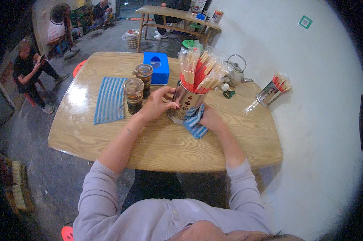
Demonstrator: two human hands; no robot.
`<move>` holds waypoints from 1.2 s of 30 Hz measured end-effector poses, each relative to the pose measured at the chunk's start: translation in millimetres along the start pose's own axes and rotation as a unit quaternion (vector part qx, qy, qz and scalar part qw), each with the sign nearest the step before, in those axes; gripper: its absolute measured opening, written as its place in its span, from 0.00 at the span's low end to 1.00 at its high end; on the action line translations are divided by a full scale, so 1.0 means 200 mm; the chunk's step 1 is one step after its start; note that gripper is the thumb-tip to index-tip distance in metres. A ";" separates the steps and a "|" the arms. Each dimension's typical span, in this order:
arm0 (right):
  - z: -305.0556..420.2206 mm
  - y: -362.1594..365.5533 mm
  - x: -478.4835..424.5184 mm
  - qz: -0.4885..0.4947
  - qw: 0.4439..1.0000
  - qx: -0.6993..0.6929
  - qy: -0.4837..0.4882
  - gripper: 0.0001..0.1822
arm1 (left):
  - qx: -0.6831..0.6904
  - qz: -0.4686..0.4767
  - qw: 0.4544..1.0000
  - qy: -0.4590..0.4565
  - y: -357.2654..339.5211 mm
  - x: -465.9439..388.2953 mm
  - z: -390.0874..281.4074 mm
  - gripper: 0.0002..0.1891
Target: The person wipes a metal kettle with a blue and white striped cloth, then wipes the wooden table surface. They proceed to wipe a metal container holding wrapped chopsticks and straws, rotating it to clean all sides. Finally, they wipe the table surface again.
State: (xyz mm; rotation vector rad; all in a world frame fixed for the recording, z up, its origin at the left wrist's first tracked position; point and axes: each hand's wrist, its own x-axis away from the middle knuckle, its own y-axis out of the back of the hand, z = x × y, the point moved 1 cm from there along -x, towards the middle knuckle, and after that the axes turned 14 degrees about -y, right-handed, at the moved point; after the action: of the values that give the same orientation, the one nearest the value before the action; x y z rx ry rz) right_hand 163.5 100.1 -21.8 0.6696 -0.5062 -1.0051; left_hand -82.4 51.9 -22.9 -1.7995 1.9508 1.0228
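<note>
A perforated metal chopstick holder (183,104), packed with wrapped chopsticks (196,70), is between my hands on the wood-grain table (157,150). My left hand (158,104) grips its left side with thumb and fingers. On its lower right side, my right hand (211,118) presses a bunched blue-and-white striped cloth (196,123); some of its fingers are hidden. Two glass jars (134,96) with dark contents stand just left of my left hand. A second striped cloth (110,100) lies flat beyond them, and a blue tissue box (160,67) sits behind the jars.
At the back right are a metal kettle (236,70), a green-handled item (228,94) and another chopstick holder (267,93) near the white wall (313,105). A seated person (31,69) holds a phone at left. Another table (175,13) stands farther back.
</note>
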 end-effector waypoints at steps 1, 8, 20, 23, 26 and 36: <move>0.00 -0.04 0.01 -0.009 1.000 -0.019 0.010 0.44 | 0.003 -0.007 1.000 -0.001 -0.02 0.00 -0.01 0.31; 0.13 -0.19 0.07 -0.139 0.981 -0.132 0.023 0.50 | -0.030 -0.028 0.999 -0.015 -0.07 0.01 -0.01 0.31; -0.01 -0.13 0.00 -0.066 0.996 -0.056 0.036 0.43 | 0.093 -0.008 0.996 0.016 -0.11 0.04 0.08 0.38; 0.17 -0.18 0.09 -0.120 0.990 -0.078 0.013 0.45 | -0.056 -0.015 0.998 0.011 -0.10 0.04 -0.03 0.39; 0.08 -0.18 0.05 -0.109 0.989 -0.093 0.020 0.51 | -0.090 -0.017 0.996 -0.016 -0.11 0.01 -0.08 0.40; 0.11 -0.04 0.05 0.036 0.997 -0.060 -0.041 0.53 | 0.151 0.066 0.986 0.013 0.01 0.02 0.06 0.36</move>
State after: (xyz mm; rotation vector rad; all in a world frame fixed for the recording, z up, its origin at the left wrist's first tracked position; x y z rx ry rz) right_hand 149.3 81.9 -10.7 0.5018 -0.5333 -0.9905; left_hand -87.2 57.1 -32.4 -1.5427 2.1328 0.6943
